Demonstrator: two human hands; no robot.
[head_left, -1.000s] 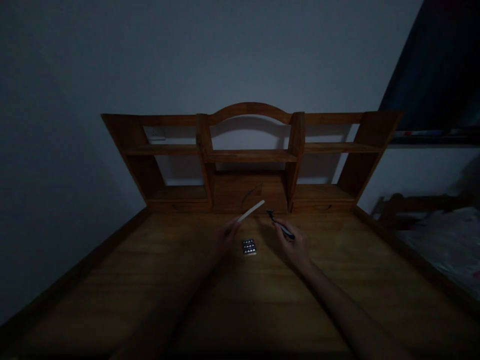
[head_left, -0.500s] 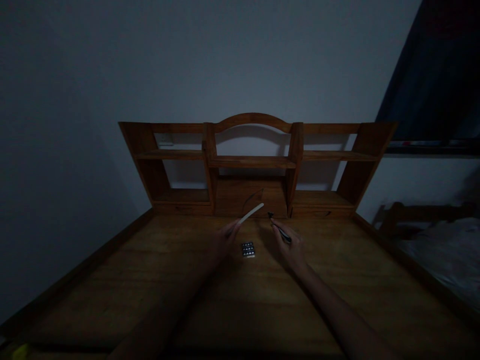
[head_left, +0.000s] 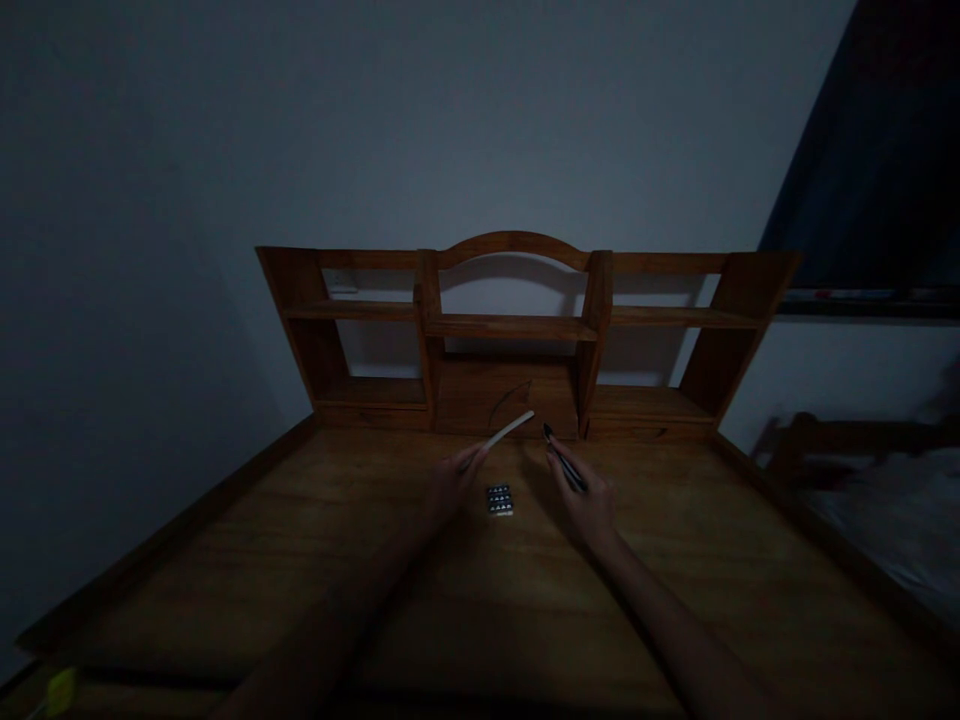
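Above the wooden desk (head_left: 285,580), my left hand (head_left: 448,485) is closed on one end of a thin, slightly curved pale stick (head_left: 512,428), which slants up to the right. My right hand (head_left: 589,495) is closed, pen-like, around a slim dark-handled tool (head_left: 571,472). Its small black tip points up and left, a short gap from the stick's free end; the dim light hides its exact kind. Between and just below both hands lies a small dark block with rows of white marks (head_left: 499,500), touched by neither.
A wooden shelf unit (head_left: 517,327) stands along the desk's back edge against the grey wall (head_left: 480,120). A dark curved line (head_left: 510,398) shows on its middle panel. Something yellow (head_left: 61,690) is at the lower left. Pale bedding (head_left: 892,510) lies beyond the right edge.
The dark tool has turned in my right hand, so its black tip looks different. The stick tilts a little flatter. The whole view has shifted slightly.
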